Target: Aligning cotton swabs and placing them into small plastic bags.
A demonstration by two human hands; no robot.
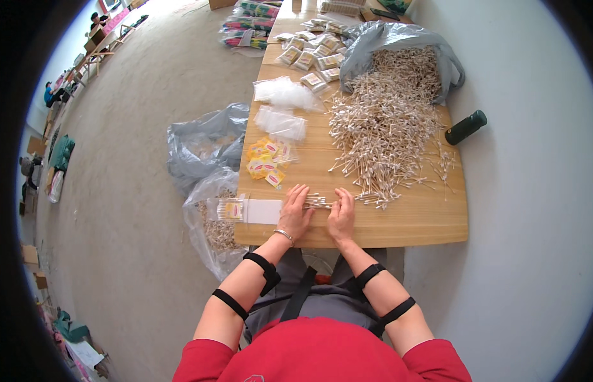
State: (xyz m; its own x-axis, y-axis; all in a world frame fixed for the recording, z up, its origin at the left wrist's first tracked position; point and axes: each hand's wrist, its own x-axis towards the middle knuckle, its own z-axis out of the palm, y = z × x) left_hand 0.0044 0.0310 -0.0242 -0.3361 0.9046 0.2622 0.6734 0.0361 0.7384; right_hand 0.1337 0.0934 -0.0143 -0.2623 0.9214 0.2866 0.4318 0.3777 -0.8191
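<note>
A small bundle of cotton swabs [317,201] lies between my hands near the table's front edge. My left hand [295,213] closes on its left end, fingers together. At the other end, my right hand [342,215] has its fingers curled in and pressed against the swabs. A white card strip [264,211] runs left from beside my left hand. On its far end, at the table's left edge, sits a clear packet of swabs [229,209] with a yellow label. Just beyond my right hand spreads a large heap of loose swabs [385,127].
A grey plastic bag [452,60] spills the heap. Yellow cards [264,162], clear empty bags [280,122] and filled packets [306,60] lie along the left side. A dark green bottle [466,127] stands by the right edge. Plastic bags [207,143] sit on the floor at left.
</note>
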